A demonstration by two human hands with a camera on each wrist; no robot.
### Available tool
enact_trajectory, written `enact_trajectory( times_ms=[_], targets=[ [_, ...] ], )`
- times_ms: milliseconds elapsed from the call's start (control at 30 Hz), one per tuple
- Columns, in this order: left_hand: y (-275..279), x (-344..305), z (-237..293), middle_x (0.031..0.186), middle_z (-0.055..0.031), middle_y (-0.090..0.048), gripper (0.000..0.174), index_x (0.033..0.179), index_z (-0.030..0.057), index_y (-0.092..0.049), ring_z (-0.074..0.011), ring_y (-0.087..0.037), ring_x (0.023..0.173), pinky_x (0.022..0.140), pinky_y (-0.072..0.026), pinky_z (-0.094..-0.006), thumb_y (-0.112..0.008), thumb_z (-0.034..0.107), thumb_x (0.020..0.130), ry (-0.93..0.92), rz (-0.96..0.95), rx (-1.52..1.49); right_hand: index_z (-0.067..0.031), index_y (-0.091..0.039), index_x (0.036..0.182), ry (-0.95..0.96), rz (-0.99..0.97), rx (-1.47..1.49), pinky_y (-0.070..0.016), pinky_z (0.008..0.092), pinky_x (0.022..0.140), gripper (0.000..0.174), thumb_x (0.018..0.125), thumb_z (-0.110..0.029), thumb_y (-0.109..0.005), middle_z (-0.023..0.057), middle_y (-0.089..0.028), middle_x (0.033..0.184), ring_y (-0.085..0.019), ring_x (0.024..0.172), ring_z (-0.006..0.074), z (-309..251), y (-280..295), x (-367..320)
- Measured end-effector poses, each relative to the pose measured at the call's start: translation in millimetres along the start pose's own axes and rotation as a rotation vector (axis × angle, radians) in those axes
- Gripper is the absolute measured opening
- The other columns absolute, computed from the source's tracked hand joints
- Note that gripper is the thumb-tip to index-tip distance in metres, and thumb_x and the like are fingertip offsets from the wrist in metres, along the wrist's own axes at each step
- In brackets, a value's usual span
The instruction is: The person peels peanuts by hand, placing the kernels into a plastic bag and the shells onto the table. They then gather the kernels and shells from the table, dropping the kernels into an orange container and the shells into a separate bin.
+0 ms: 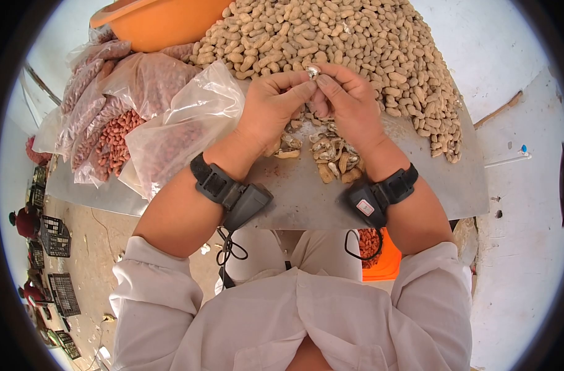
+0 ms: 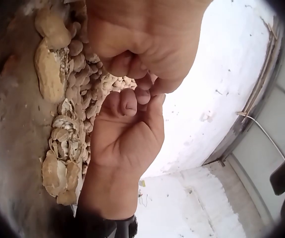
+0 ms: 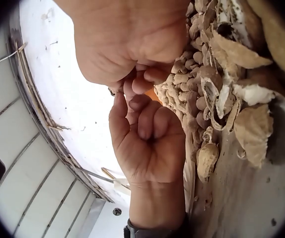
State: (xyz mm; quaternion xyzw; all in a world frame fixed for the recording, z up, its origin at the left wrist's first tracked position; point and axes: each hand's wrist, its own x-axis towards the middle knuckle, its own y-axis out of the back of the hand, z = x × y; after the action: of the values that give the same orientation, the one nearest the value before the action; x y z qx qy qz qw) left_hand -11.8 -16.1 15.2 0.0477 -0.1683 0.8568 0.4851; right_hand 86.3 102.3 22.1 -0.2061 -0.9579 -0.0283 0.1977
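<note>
Whitish opened peanut shell [image 1: 313, 72], pinched now between fingers of left hand [image 1: 273, 102] and right hand [image 1: 354, 105], above grey bench [image 1: 294, 204]; nearby, broken shells [image 1: 333, 154] and heaped unshelled peanuts [image 1: 381, 62].

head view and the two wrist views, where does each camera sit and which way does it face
Head: worn on the person's head, facing forward and down at the left hand, right hand and heap of tan unshelled peanuts; forearms and pale button-front shirt show.
Left wrist: worn there, facing past the left hand, at top, toward the right hand.
Right wrist: worn there, facing past the right hand, at top, toward the left hand.
Both wrist views share the two hands and the heap.
</note>
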Motion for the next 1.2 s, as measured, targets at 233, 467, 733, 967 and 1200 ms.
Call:
enact_trajectory(
  times_ms=[233,467,733,967,1200],
  targets=[
    [-2.0,-1.0,1.9,0.070,0.0009,-0.059,0.011,0.084,0.0007,-0.062,-0.0016,-0.043,0.055,0.047,-0.0324,-0.0157,-0.058,0.011,0.085,-0.013,0.019,-0.031,0.0023,-0.057,0.104,0.018,0.010,-0.054,-0.0400,0.0186,0.049,0.022,0.090,-0.014,-0.053,0.0012,-0.055,0.069,-0.048,0.056,0.0053,-1.8,-4.0,-2.7],
    [-5.2,-1.7,-3.7,0.065,0.0012,-0.055,0.008,0.078,0.0015,-0.059,-0.0021,-0.042,0.050,0.042,-0.0306,-0.0172,-0.059,0.009,0.081,-0.054,0.059,-0.030,0.0023,-0.062,0.094,0.015,0.069,-0.023,-0.0405,0.0188,0.051,0.018,0.088,-0.014,-0.056,0.0012,-0.056,0.069,-0.049,0.057,0.0053,-5.1,-10.3,-3.8],
    [-16.6,-5.7,-3.9,0.063,-0.0005,-0.052,0.006,0.073,0.0040,-0.054,-0.0046,-0.041,0.048,0.042,-0.0317,-0.0185,-0.056,0.003,0.080,-0.011,0.129,-0.268,0.0021,-0.060,0.090,0.242,0.161,-0.345,-0.0442,0.0252,0.057,0.018,0.089,-0.014,-0.052,0.0062,-0.059,0.068,-0.053,0.062,0.0102,3.3,-16.5,-3.9],
    [-20.9,-4.0,-9.2,0.067,-0.0012,-0.053,0.006,0.076,0.0051,-0.053,-0.0052,-0.045,0.053,0.045,-0.0341,-0.0184,-0.055,0.002,0.080,0.054,0.141,-0.320,0.0003,-0.057,0.088,0.076,0.277,-0.191,-0.0399,0.0256,0.053,0.021,0.092,-0.017,-0.046,0.0044,-0.055,0.066,-0.049,0.059,0.0096,17.4,-15.9,-1.7],
    [-17.9,-2.9,-10.8,0.067,0.0005,-0.053,0.002,0.082,0.0053,-0.055,-0.0045,-0.043,0.052,0.044,-0.0324,-0.0181,-0.055,0.003,0.083,0.123,0.120,-0.427,-0.0028,-0.054,0.086,-0.161,0.259,0.427,-0.0289,0.0183,0.046,0.023,0.094,-0.021,-0.043,-0.0050,-0.042,0.062,-0.035,0.054,0.0019,9.3,-19.4,-1.4]
  ],
)
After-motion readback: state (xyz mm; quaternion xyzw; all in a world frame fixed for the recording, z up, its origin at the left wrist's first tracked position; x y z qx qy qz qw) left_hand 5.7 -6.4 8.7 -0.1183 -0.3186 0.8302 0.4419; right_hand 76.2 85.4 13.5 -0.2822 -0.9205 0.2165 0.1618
